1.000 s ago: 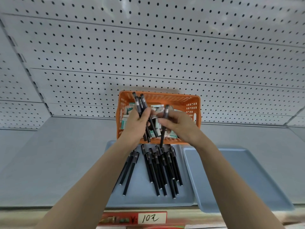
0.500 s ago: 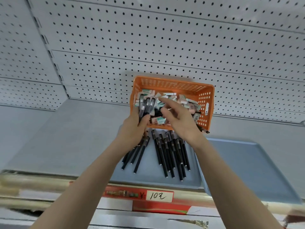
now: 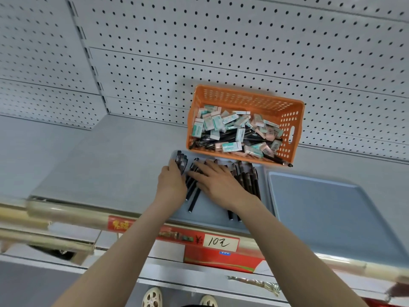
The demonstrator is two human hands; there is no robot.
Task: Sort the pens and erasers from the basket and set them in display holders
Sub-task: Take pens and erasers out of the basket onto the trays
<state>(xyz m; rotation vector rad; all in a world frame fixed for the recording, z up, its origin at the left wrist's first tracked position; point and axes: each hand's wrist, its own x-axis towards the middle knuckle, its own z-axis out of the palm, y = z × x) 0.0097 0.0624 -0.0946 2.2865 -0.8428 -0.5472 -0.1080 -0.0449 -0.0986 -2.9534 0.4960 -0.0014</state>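
An orange basket [image 3: 247, 98] on the grey shelf holds several boxed erasers [image 3: 230, 122] over black pens [image 3: 250, 138]. In front of it lies a blue-grey tray [image 3: 212, 216] with a row of black pens [image 3: 247, 180]. My left hand [image 3: 172, 182] grips a bunch of black pens [image 3: 181, 161] at the tray's far left corner. My right hand [image 3: 219, 182] lies flat with straight fingers on the pens in the tray, covering the middle of the row.
A second blue-grey tray [image 3: 327, 209] sits to the right with nothing in it. White pegboard [image 3: 221, 41] backs the shelf. A price label [image 3: 221, 242] reading 10 hangs on the shelf's front rail. One pen tip [image 3: 287, 164] pokes out of the basket's right corner.
Both hands have come down out of the basket to the tray. The left hand brought its bunch of pens along. The right hand no longer pinches anything and now rests on the pens. The view swung left.
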